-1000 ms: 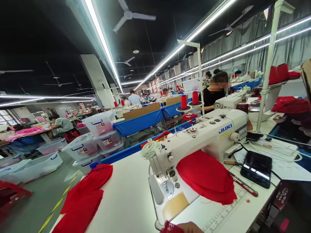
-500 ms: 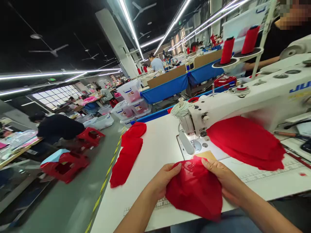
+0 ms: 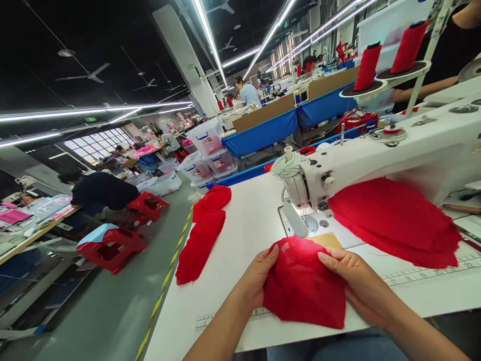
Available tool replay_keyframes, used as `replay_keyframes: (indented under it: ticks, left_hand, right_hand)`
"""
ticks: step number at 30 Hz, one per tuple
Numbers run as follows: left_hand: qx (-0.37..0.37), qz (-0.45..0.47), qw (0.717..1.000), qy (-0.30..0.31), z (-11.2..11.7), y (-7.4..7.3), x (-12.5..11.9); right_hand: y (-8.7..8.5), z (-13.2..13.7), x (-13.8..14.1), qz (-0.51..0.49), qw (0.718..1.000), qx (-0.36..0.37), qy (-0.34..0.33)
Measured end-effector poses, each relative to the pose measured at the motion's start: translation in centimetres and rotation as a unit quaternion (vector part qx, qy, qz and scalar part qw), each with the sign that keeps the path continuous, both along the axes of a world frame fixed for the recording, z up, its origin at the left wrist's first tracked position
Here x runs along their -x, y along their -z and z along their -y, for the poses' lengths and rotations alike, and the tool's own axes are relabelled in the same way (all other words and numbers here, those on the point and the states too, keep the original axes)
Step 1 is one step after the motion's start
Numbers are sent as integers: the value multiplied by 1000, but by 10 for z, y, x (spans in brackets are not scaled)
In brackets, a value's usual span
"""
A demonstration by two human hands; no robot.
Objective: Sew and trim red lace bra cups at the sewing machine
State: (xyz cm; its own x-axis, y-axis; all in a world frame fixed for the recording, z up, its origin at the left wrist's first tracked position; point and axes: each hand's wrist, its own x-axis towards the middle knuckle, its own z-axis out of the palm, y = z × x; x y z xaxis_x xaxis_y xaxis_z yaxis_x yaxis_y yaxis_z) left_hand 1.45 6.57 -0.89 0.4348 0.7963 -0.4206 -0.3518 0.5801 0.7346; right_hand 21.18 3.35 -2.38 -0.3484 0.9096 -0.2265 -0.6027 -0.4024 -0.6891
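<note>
A piece of red fabric is stretched between my two hands, just in front of the sewing machine. My left hand pinches its upper left edge, thumb on top. On the upper right edge, my right hand grips with the thumb over the cloth and the fingers underneath. The fabric's top edge lies close to the needle area and partly covers a tan patch on the machine bed. A stack of red fabric pieces rests under the machine arm. More red cloth pieces lie at the table's left side.
The white table has ruler markings along its front edge. Two red thread cones stand on a holder behind the machine. Red stools and clear plastic bins are beyond the table. A co-worker in dark clothing bends over at left.
The beaded-looking patch near the fabric's top edge no longer shows, and the cloth's lower edge hangs squarer. Both hands keep their hold. The view has shifted slightly.
</note>
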Motion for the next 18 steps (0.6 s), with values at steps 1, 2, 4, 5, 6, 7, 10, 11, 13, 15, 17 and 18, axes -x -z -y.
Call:
replay_keyframes:
  ticks: [1,2,4,5,6,7,10,11,13,15,17,18]
  left_hand:
    - [-7,-6,1000,23,0,0,1]
    - [-12,-16,999,51,1,0,2]
    - [-16,-44,994,96,3,-1,3]
    - [-16,-56,992,108,5,-1,3]
    - [-15,-65,991,115,6,-2,3]
    - [-16,-70,991,115,8,-3,2]
    - [-20,-70,991,111,13,-8,-2]
    - [-20,-69,992,107,15,-9,-4]
    - [-15,-68,993,98,20,-11,-7]
    - [-8,-68,994,90,25,-10,-12]
    - [-4,-63,994,86,32,-6,-16]
    - [-13,-57,995,84,35,-3,-18]
  right_hand:
    - [2,0,1,11,1000,-1,21]
    - [3,0,3,19,999,-1,39]
    - [6,0,4,23,998,3,57]
    - [7,0,5,16,998,6,60]
    - [8,0,5,6,998,12,61]
    - [8,0,6,-4,997,21,69]
    - [7,-1,8,-18,992,51,115]
    - [6,-1,9,-19,989,58,133]
    - [5,-3,10,-18,984,64,162]
    - [5,-4,10,-17,980,67,185]
    - [4,-5,10,-15,976,68,205]
    - [5,-6,9,-14,975,64,213]
